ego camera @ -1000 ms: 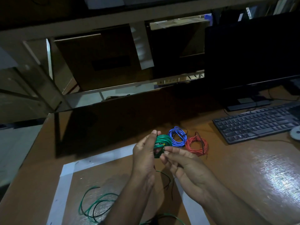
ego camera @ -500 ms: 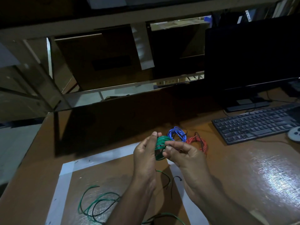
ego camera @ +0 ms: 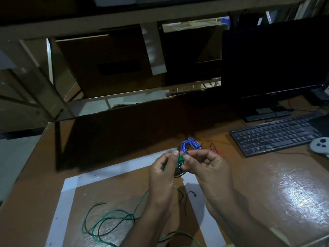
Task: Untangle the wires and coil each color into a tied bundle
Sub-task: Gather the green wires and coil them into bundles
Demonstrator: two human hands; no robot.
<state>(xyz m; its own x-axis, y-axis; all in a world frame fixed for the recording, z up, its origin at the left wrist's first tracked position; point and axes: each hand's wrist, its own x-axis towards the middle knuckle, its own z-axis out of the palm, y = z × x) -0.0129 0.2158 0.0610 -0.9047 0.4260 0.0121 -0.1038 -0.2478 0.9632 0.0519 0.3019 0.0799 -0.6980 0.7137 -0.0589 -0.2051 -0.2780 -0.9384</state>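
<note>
Above the brown desk, my left hand (ego camera: 162, 172) and my right hand (ego camera: 206, 166) hold a small green wire coil (ego camera: 179, 160) between them, fingers curled round it and mostly hiding it. A thin black wire end (ego camera: 186, 202) dangles below the coil. Loose green wire (ego camera: 106, 218) mixed with a black wire lies in loops on the desk at the lower left. A blue coiled bundle (ego camera: 190, 144) sits just beyond my fingers, and a red bundle (ego camera: 216, 150) peeks out behind my right hand.
White tape (ego camera: 114, 169) marks a rectangle on the desk. A black keyboard (ego camera: 274, 134) and a dark monitor (ego camera: 274, 59) stand at the right, with a grey game controller (ego camera: 319, 144) at the right edge. A dark panel rises behind the desk.
My hands have closed in tighter on the green coil and my right hand has shifted up and right, now covering most of the red bundle.
</note>
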